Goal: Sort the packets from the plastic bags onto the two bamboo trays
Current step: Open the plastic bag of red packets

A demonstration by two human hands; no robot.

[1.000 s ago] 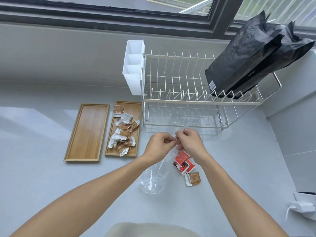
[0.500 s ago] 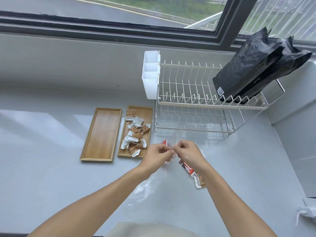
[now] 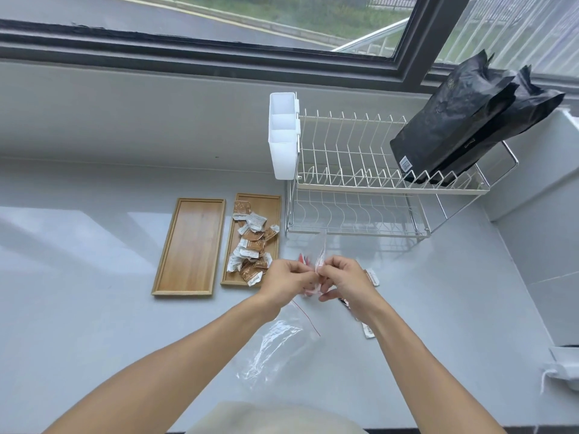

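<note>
Two bamboo trays lie side by side on the grey counter. The left tray (image 3: 190, 245) holds nothing. The right tray (image 3: 273, 202) carries several brown and white packets (image 3: 250, 245). My left hand (image 3: 288, 280) and my right hand (image 3: 344, 280) meet just right of that tray, both pinching the top of a small clear plastic bag (image 3: 320, 256) with red packets inside. A second clear bag (image 3: 279, 346) with a red zip strip lies flat under my left forearm. A few packets (image 3: 368, 330) lie partly hidden under my right wrist.
A white two-tier dish rack (image 3: 360, 186) stands behind my hands, with a white cutlery holder (image 3: 283, 136) on its left end and black foil bags (image 3: 463, 126) leaning on its right. A white object (image 3: 564, 368) sits at the right counter edge. A window runs along the back.
The view has tilted up and shifted, so trays and rack sit further right in frame. Both hands keep pinching the small bag's top; the packets below are more hidden by my right wrist.
</note>
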